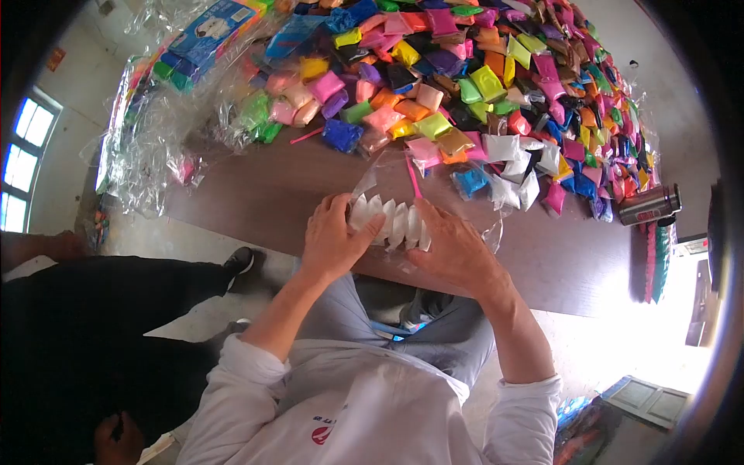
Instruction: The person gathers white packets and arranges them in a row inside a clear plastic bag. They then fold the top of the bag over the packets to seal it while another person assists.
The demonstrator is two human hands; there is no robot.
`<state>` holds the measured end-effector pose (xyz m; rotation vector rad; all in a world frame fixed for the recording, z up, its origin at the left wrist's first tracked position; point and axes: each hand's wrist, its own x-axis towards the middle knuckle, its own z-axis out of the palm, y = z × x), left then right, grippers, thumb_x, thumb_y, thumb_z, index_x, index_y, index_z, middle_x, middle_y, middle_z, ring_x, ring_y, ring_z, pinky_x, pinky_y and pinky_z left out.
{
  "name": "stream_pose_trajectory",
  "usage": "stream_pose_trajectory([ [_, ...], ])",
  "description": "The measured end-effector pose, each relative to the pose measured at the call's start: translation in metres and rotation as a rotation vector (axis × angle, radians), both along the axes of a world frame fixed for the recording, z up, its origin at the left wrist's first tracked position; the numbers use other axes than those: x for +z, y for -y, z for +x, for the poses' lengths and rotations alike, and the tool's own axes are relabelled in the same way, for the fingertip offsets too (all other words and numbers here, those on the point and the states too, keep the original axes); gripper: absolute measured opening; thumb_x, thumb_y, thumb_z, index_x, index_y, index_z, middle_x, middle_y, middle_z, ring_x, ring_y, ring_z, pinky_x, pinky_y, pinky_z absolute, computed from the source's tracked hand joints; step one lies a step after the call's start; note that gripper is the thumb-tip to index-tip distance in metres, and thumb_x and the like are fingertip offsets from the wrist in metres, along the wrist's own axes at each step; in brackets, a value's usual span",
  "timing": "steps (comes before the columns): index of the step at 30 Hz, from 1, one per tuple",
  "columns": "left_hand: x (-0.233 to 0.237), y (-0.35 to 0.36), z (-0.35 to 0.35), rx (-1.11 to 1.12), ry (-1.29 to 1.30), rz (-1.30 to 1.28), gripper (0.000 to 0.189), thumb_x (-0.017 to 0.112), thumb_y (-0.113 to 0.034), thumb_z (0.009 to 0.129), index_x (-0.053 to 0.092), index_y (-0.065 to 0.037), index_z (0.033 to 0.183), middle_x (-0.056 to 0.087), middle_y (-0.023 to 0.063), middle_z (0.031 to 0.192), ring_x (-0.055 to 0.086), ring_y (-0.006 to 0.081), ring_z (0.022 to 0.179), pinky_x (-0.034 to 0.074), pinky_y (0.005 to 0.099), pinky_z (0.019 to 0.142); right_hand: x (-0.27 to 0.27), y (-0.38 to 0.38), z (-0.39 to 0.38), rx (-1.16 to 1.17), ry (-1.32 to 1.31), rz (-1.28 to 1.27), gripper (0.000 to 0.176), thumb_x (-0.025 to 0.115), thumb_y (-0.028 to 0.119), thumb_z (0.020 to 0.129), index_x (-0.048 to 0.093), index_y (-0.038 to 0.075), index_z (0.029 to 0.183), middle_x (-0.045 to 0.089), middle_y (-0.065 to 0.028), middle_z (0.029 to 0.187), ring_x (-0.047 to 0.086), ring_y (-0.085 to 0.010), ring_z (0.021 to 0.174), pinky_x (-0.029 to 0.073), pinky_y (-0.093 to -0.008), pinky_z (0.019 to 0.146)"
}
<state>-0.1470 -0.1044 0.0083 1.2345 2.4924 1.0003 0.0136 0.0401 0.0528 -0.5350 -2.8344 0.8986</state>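
Between my two hands is a row of several small white packets [392, 222], standing side by side and pressed together. My left hand [335, 239] closes on the left end of the row, thumb along its near side. At the right end, my right hand [456, 242] grips with the thumb low and the fingers on the far side. A clear plastic bag [381, 172] spreads around and behind the packets, over the table's front part. One thin pink stick [413, 180] lies just beyond my right fingertips.
A big heap of colourful packets [465, 81] covers the table's [256, 190] far side, with loose white packets [513, 169] at its near edge. Crumpled clear bags [143, 167] lie at left. A metal can [649, 205] lies at right. Another person's hand [118, 440] shows lower left.
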Motion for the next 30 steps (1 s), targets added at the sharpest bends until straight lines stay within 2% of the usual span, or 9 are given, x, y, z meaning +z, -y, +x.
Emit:
stream_pose_trajectory([
  [2,0.003,0.001,-0.001,0.009,0.040,0.012,0.056,0.065,-0.045,0.085,0.056,0.000,0.116,0.058,0.0182,0.108,0.059,0.0311,0.097,0.047,0.0379,0.082,-0.002,-0.001,0.001,0.001,-0.021,-0.004,0.072,0.069,0.020,0.072,0.038,-0.006,0.132,0.060,-0.0284,0.106,0.060,-0.0435,0.100,0.047,-0.0482,0.089],
  [5,0.014,0.003,-0.003,0.006,0.303,0.029,0.059,0.065,-0.050,0.084,0.057,0.000,0.114,0.056,0.0178,0.112,0.057,0.0332,0.097,0.046,0.0433,0.083,0.002,-0.003,0.001,-0.005,-0.025,-0.039,0.075,0.072,0.021,0.071,0.038,-0.007,0.131,0.060,-0.0285,0.108,0.059,-0.0433,0.102,0.047,-0.0477,0.090],
  [10,-0.006,0.009,-0.007,0.067,0.456,0.232,0.052,0.067,-0.047,0.086,0.060,-0.003,0.113,0.057,0.0096,0.106,0.056,0.0189,0.086,0.046,0.0309,0.074,-0.001,-0.010,0.003,0.008,-0.021,-0.044,0.076,0.075,0.019,0.068,0.040,-0.007,0.130,0.060,-0.0277,0.112,0.058,-0.0426,0.105,0.046,-0.0471,0.091],
  [19,-0.010,0.028,-0.018,0.148,0.401,0.389,0.039,0.064,-0.038,0.091,0.063,-0.002,0.104,0.061,0.0051,0.094,0.056,0.0127,0.081,0.044,0.0253,0.071,0.011,-0.012,0.001,-0.024,0.028,-0.029,0.082,0.082,0.021,0.062,0.044,0.000,0.132,0.065,-0.0199,0.107,0.066,-0.0337,0.090,0.050,-0.0425,0.082],
  [22,-0.014,0.036,-0.022,0.149,0.464,0.419,0.035,0.063,-0.036,0.092,0.063,-0.002,0.103,0.061,0.0034,0.093,0.056,0.0110,0.083,0.044,0.0249,0.071,0.028,-0.009,0.000,-0.105,0.057,-0.083,0.076,0.082,0.017,0.063,0.049,0.003,0.130,0.067,-0.0181,0.095,0.067,-0.0315,0.080,0.052,-0.0392,0.073],
  [25,-0.014,0.044,-0.020,0.225,0.497,0.460,0.035,0.063,-0.036,0.092,0.063,-0.003,0.103,0.061,0.0036,0.090,0.056,0.0104,0.081,0.044,0.0243,0.068,0.042,-0.008,0.017,-0.158,-0.161,-0.011,0.054,0.077,0.012,0.071,0.057,0.002,0.120,0.067,-0.0132,0.079,0.066,-0.0223,0.070,0.051,-0.0324,0.063],
  [27,-0.008,0.048,-0.015,0.229,0.555,0.453,0.038,0.058,-0.041,0.093,0.063,-0.004,0.102,0.060,0.0026,0.085,0.053,0.0102,0.074,0.042,0.0243,0.064,0.057,-0.010,0.037,-0.323,-0.262,-0.200,0.027,0.068,0.011,0.077,0.065,0.002,0.103,0.065,-0.0155,0.079,0.065,-0.0234,0.071,0.051,-0.0336,0.067],
  [28,-0.006,0.050,-0.014,0.257,0.597,0.443,0.042,0.054,-0.046,0.094,0.063,-0.006,0.101,0.058,0.0016,0.081,0.051,0.0100,0.067,0.040,0.0242,0.061,0.052,-0.017,0.048,-0.479,-0.339,-0.217,0.011,0.066,0.011,0.081,0.069,0.002,0.087,0.063,-0.0107,0.070,0.061,-0.0146,0.063,0.048,-0.0273,0.062],
  [30,-0.007,0.057,-0.011,0.219,0.785,0.447,0.041,0.053,-0.045,0.094,0.062,-0.005,0.101,0.059,0.0037,0.080,0.051,0.0113,0.063,0.040,0.0248,0.057,0.037,-0.045,0.072,-0.728,-0.397,-0.077,0.015,0.066,0.015,0.084,0.069,0.003,0.093,0.064,-0.0102,0.071,0.062,-0.0144,0.065,0.047,-0.0282,0.061],
])
